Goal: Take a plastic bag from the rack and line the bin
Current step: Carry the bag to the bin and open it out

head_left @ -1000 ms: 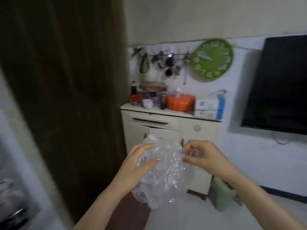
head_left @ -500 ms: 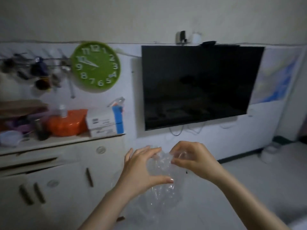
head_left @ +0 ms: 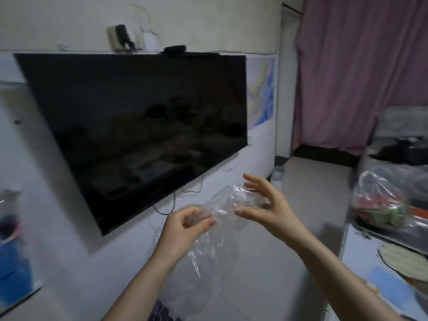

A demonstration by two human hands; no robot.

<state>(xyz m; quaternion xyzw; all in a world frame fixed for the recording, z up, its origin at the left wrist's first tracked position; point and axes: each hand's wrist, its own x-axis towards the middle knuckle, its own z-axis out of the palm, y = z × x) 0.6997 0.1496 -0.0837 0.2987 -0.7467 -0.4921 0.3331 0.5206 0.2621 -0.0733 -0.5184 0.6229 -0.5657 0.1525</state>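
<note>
A clear, crumpled plastic bag [head_left: 208, 246] hangs in front of me at chest height, its lower part drooping toward the floor. My left hand [head_left: 185, 230] pinches the bag's top edge between thumb and fingers. My right hand [head_left: 266, 205] is beside it at the bag's upper right, fingers spread, thumb and fingertips touching the film. No bin and no rack are in view.
A large dark TV [head_left: 139, 126] hangs on the white wall to the left. A pink curtain [head_left: 361, 72] covers the far right doorway. A table [head_left: 361, 249] at the right holds a filled plastic bag [head_left: 379, 202] and dishes. Bare floor [head_left: 308, 181] stretches ahead.
The view has swung right, from the cabinet and green clock past the TV to the curtain and table. My hands kept the bag; the right hand's fingers have spread apart.
</note>
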